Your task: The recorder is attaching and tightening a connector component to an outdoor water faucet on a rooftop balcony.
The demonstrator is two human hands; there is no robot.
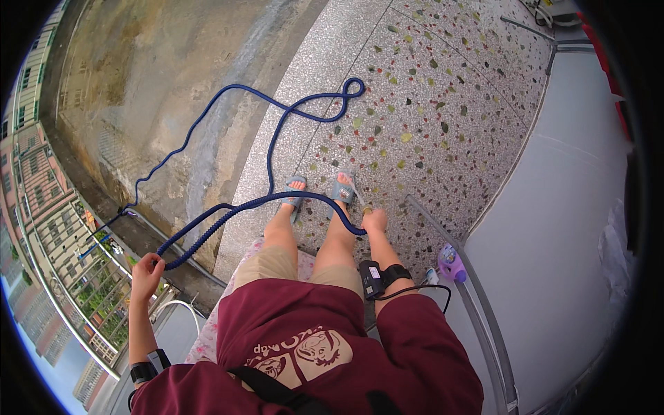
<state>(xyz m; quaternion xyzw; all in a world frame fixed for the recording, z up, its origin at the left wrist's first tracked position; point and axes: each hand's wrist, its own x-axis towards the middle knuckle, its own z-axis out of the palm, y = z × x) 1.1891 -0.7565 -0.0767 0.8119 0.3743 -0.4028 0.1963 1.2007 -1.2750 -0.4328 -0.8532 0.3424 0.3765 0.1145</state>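
Observation:
A dark blue hose (269, 153) snakes across the floor in loops and rises to both of my hands. My left hand (147, 277), at the lower left, is closed around a ridged, doubled stretch of it. My right hand (374, 221), beside my right leg, is closed around the hose's end with a brass-coloured nozzle (367, 209). A thin pale streak, perhaps water, runs from the nozzle up past my right slipper (343, 188). My left slipper (292, 202) stands beside the hose.
Speckled terrazzo floor (443, 97) meets weathered concrete (173, 62) on the left. A metal railing (48, 277), with buildings beyond, runs along the far left. At right are a grey panel (553, 242), metal tubing (489, 328) and a purple plastic container (453, 265). A floral cloth (208, 337) lies behind my legs.

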